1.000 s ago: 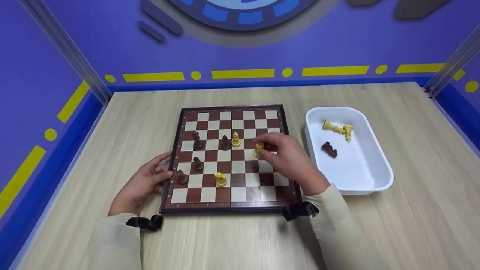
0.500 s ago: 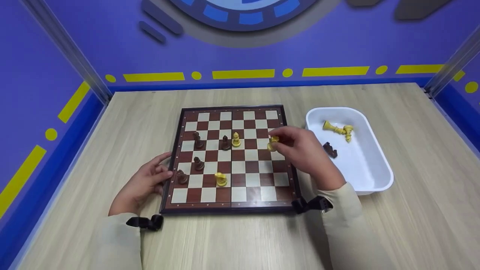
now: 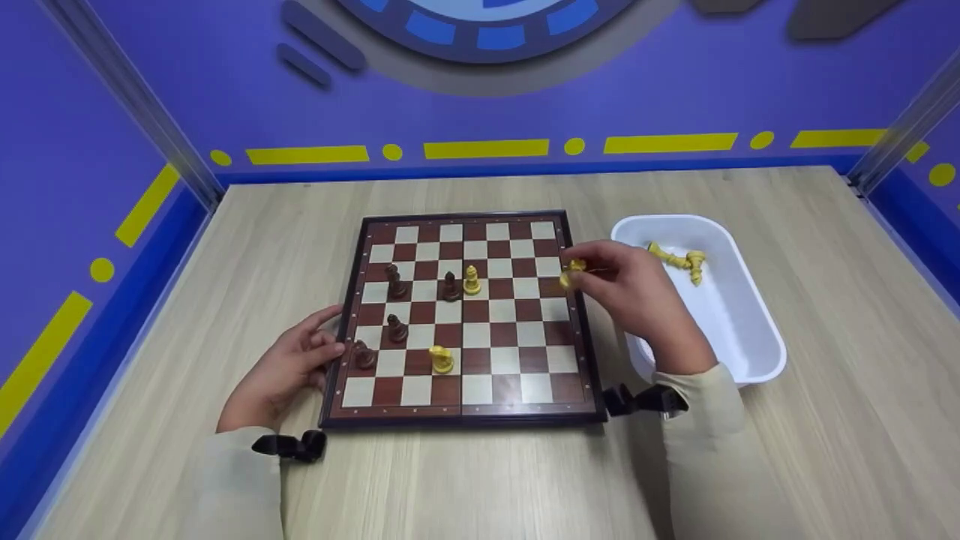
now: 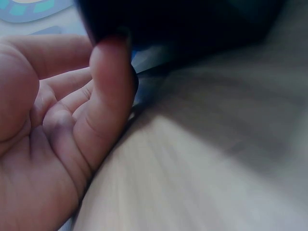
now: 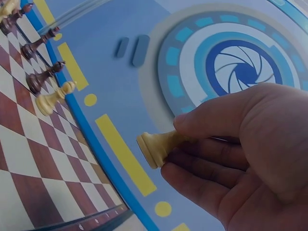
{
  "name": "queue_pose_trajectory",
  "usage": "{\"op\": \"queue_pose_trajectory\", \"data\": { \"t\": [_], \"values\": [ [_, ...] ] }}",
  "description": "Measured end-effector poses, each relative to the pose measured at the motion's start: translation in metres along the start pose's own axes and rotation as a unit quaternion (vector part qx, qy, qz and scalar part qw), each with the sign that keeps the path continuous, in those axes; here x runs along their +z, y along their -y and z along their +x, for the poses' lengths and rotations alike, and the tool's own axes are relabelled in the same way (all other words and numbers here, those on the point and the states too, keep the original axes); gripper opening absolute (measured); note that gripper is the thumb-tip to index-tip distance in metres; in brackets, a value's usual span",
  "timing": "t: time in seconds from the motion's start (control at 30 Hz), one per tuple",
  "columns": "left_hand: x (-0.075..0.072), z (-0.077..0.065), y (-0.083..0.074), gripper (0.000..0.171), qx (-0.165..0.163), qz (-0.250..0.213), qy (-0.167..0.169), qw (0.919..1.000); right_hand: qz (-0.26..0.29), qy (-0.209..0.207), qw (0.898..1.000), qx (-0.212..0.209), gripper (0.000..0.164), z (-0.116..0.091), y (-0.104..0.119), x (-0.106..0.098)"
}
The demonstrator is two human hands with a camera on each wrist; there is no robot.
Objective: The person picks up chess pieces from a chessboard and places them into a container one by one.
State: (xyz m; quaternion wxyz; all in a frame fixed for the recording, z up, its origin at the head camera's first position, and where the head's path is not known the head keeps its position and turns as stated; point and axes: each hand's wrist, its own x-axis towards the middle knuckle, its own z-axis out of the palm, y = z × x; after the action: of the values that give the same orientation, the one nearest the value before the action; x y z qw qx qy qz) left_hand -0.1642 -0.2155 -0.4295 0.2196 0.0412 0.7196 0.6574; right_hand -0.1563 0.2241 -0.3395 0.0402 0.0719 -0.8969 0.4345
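My right hand [image 3: 630, 289] pinches a yellow chess piece [image 5: 156, 147] between thumb and fingers. It is over the right edge of the chessboard [image 3: 514, 334], beside the tray. In the right wrist view the piece's round base shows and the fingers hide its top. My left hand [image 3: 281, 367] holds the board's left rim, with thumb and fingers against the dark edge [image 4: 178, 29]. On the board stand a yellow bishop [image 3: 471, 280], a yellow knight [image 3: 442, 360] and several dark brown pieces, one of them [image 3: 450, 286] right beside the bishop.
A white plastic tray [image 3: 757, 300] stands right of the board on the wooden table [image 3: 465, 480]. Yellow chess pieces [image 3: 679, 259] lie on their sides in it. Blue panels [image 3: 510, 112] with yellow markings close off the back and sides.
My right hand has carried the yellow piece from the board's right half toward the tray and slightly up. It now hides the brown piece in the tray. The left hand has stayed put.
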Motion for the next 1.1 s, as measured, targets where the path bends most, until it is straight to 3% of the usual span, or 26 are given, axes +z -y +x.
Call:
{"op": "queue_pose_trajectory", "data": {
  "t": [0.83, 1.1],
  "values": [
    [0.000, 0.000, 0.001, 0.069, 0.001, -0.004, -0.003, 1.0000, -0.002, -0.065, 0.997, 0.033, 0.029, -0.001, -0.021, -0.030],
    [0.001, 0.000, 0.001, 0.069, -0.005, -0.008, -0.004, 1.0000, 0.022, -0.061, 0.995, 0.076, 0.031, -0.001, -0.028, -0.034]
  ]
}}
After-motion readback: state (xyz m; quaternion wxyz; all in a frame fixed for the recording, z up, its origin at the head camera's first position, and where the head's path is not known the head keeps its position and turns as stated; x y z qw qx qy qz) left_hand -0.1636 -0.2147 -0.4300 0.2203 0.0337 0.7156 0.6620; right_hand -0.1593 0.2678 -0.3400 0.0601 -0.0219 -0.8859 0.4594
